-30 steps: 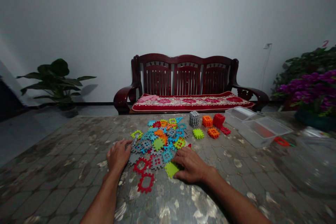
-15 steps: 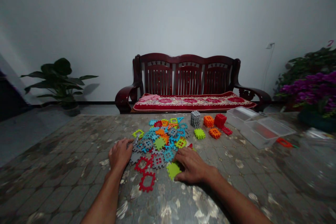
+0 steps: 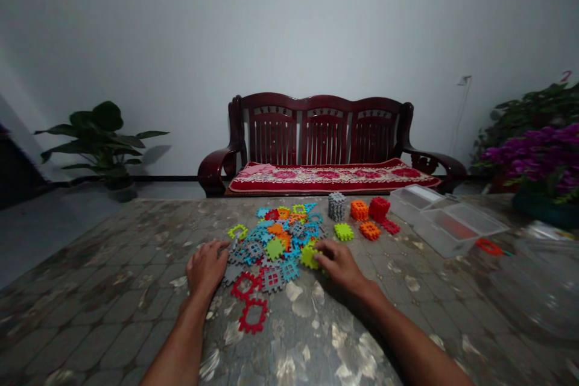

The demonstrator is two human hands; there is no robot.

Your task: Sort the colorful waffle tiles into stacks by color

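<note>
A loose pile of coloured waffle-block tiles (image 3: 275, 241) lies on the marble-patterned table (image 3: 136, 289). My right hand (image 3: 338, 264) pinches a lime tile (image 3: 310, 257) at the pile's right edge with its fingertips. My left hand (image 3: 207, 266) rests on the tabletop at the pile's left edge, its fingers near a grey tile (image 3: 232, 274) and nothing visible in them. Two red frame tiles (image 3: 252, 316) lie below the pile, between my hands. Beyond the pile stand a grey tile stack (image 3: 336, 206), an orange cube (image 3: 359, 210) and a red cube (image 3: 379, 208).
Two clear plastic boxes (image 3: 459, 229) sit at the table's far right, with a red piece (image 3: 489, 246) beside them. A large clear object (image 3: 538, 289) blurs the right foreground. Behind the table's far edge stand a dark wooden bench (image 3: 321, 145), a potted plant (image 3: 102, 139) and purple flowers (image 3: 538, 157).
My right hand has moved up the table toward the pile, and the lime tile from under it has gone from the near spot. My left hand has stayed put.
</note>
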